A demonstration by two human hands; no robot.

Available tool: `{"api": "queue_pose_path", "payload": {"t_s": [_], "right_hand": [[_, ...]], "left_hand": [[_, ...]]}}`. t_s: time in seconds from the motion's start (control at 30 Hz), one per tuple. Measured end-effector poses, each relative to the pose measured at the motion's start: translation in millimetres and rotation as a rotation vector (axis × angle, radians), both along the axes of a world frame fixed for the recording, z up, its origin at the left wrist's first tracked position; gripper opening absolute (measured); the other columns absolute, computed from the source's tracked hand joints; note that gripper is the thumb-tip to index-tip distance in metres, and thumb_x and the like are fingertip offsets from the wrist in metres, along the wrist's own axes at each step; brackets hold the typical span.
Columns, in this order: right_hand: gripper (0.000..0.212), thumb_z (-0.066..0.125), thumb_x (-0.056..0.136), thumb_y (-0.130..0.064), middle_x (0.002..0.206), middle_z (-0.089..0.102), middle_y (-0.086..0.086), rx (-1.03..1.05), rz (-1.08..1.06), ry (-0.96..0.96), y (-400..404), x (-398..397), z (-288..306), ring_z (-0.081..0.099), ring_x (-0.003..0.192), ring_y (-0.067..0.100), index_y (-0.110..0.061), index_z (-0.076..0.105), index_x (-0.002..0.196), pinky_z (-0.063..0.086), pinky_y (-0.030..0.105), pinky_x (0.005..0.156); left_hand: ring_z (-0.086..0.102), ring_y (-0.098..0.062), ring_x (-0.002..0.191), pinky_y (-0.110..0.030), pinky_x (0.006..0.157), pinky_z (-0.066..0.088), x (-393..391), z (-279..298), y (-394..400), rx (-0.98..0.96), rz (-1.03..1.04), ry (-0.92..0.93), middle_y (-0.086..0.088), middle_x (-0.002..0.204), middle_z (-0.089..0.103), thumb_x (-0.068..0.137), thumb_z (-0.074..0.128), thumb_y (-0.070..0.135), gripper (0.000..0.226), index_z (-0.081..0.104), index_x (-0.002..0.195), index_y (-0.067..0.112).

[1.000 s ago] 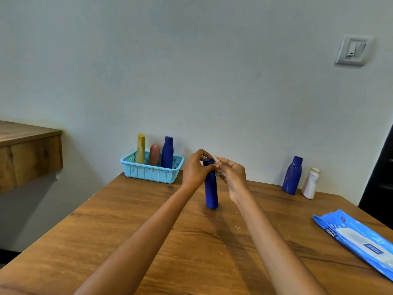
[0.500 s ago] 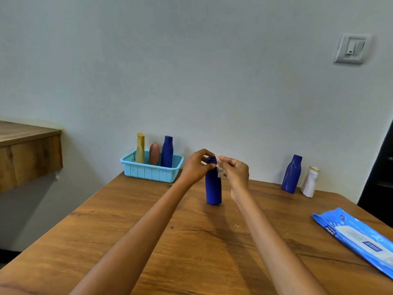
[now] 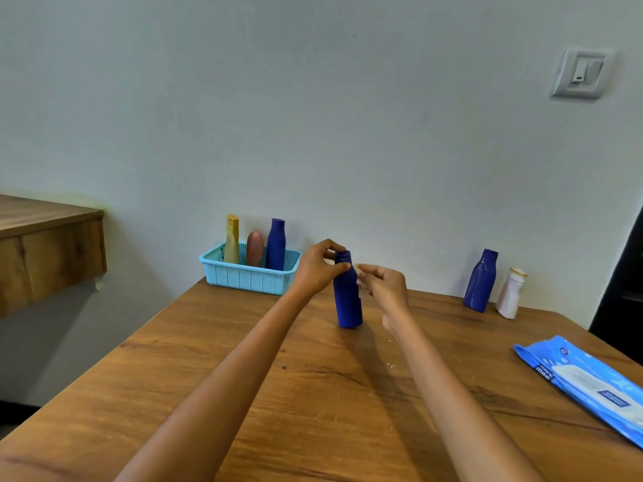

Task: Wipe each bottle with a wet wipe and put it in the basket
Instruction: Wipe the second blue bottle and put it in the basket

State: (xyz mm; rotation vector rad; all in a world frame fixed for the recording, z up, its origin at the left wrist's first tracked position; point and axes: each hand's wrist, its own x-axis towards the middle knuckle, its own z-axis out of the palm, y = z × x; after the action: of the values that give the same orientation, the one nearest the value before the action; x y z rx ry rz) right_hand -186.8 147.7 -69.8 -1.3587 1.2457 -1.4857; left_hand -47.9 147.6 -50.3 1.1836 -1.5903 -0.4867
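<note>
Nearest, the blue wet-wipe pack (image 3: pixel 588 387) lies flat at the right edge of the wooden table (image 3: pixel 215 377), within reach, presumably so a fresh wipe can be pulled when needed. Further in, both forearms stretch to the blue bottle (image 3: pixel 347 300) standing upright mid-table. The left hand (image 3: pixel 318 269) pinches its neck between thumb and curled fingers — a hold that steadies it, I judge, so its sides stay exposed for wiping. The right hand (image 3: pixel 384 283) sits just beside the bottle's shoulder, fingers bent around a small pale scrap that looks like the wet wipe (image 3: pixel 360 274); it is blurred, so whether the wipe touches the bottle I cannot tell.

Beyond, to the right by the wall, a second blue bottle (image 3: pixel 482 281) and a white bottle (image 3: pixel 510 293) stand side by side, seemingly waiting their turn. At the far left corner the light-blue basket (image 3: pixel 248 278) holds a yellow bottle (image 3: pixel 231 238), a brown one (image 3: pixel 255 248) and a dark blue one (image 3: pixel 276 243) upright — probably done, roughly half the job.
</note>
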Motion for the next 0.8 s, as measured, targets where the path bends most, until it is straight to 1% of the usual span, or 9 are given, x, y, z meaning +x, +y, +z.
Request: {"api": "queue_pose_path", "payload": {"t_s": [0.1,0.2,0.27,0.37,0.47,0.6,0.67,0.73,0.8], "right_hand": [[0.019,0.062,0.089,-0.015,0.103,0.068,0.000,-0.064,0.010,-0.032,5,6,7,0.064,0.095,0.015,-0.012,0.067,0.108,0.048,0.015,0.061],[0.020,0.061,0.091,-0.015,0.101,0.067,0.000,-0.054,0.003,-0.023,6,6,1,0.064,0.090,0.013,-0.011,0.066,0.109,0.048,0.011,0.054],[0.017,0.059,0.091,-0.013,0.098,0.067,0.001,0.000,0.004,0.007,4,3,-6,0.063,0.084,0.011,-0.010,0.066,0.107,0.046,0.010,0.052],[0.018,0.056,0.092,-0.008,0.099,0.068,0.006,0.068,-0.027,0.052,-2,-4,-16,0.065,0.088,0.016,-0.008,0.066,0.106,0.048,0.018,0.057],[0.017,0.055,0.092,-0.007,0.099,0.068,0.005,0.107,-0.073,0.101,-6,-12,-25,0.064,0.089,0.018,-0.009,0.067,0.105,0.049,0.020,0.062],[0.013,0.057,0.090,-0.008,0.095,0.070,0.006,0.160,-0.112,0.115,-8,-16,-34,0.064,0.089,0.021,-0.008,0.069,0.097,0.051,0.029,0.074],[0.012,0.058,0.090,-0.008,0.096,0.070,0.006,0.138,-0.122,0.102,-6,-14,-31,0.064,0.088,0.020,-0.011,0.068,0.095,0.052,0.030,0.074],[0.015,0.057,0.090,-0.007,0.097,0.070,0.006,0.091,-0.113,0.093,-4,-10,-26,0.064,0.086,0.018,-0.011,0.068,0.100,0.052,0.029,0.074],[0.018,0.057,0.090,-0.007,0.097,0.070,0.005,0.047,-0.081,0.066,-1,-5,-18,0.065,0.088,0.017,-0.010,0.068,0.104,0.053,0.027,0.073]], "left_hand": [[0.057,-0.012,0.101,-0.024,0.078,0.050,-1,-1,1,-0.011,0.005,-0.008,-0.002,0.109,0.062,0.081,0.071,0.017,0.028,0.057,0.105,0.016],[0.058,-0.012,0.099,-0.029,0.081,0.053,-2,-4,1,-0.029,0.036,0.027,-0.001,0.108,0.063,0.078,0.074,0.016,0.030,0.056,0.102,0.016],[0.059,-0.014,0.101,-0.031,0.082,0.055,-2,-7,0,-0.035,0.064,0.078,-0.001,0.112,0.062,0.079,0.073,0.014,0.031,0.056,0.105,0.016],[0.059,-0.016,0.103,-0.034,0.083,0.056,-1,-7,-2,-0.018,0.083,0.176,-0.005,0.117,0.062,0.079,0.072,0.013,0.041,0.056,0.117,0.014],[0.060,-0.019,0.108,-0.038,0.086,0.055,0,1,-2,-0.019,0.081,0.208,-0.008,0.118,0.063,0.080,0.073,0.013,0.046,0.056,0.123,0.009],[0.060,-0.020,0.108,-0.040,0.091,0.053,0,7,-3,-0.047,0.114,0.248,-0.010,0.118,0.063,0.079,0.073,0.012,0.045,0.058,0.121,0.006],[0.061,-0.020,0.107,-0.041,0.090,0.053,0,5,-4,-0.039,0.120,0.254,-0.010,0.117,0.064,0.079,0.073,0.012,0.045,0.058,0.120,0.006],[0.061,-0.019,0.107,-0.041,0.089,0.054,-1,1,-4,-0.029,0.120,0.232,-0.008,0.116,0.064,0.078,0.074,0.013,0.043,0.060,0.119,0.007],[0.060,-0.017,0.107,-0.036,0.090,0.054,-3,-3,-4,-0.034,0.126,0.185,-0.006,0.117,0.064,0.078,0.074,0.014,0.043,0.060,0.119,0.008]]}}
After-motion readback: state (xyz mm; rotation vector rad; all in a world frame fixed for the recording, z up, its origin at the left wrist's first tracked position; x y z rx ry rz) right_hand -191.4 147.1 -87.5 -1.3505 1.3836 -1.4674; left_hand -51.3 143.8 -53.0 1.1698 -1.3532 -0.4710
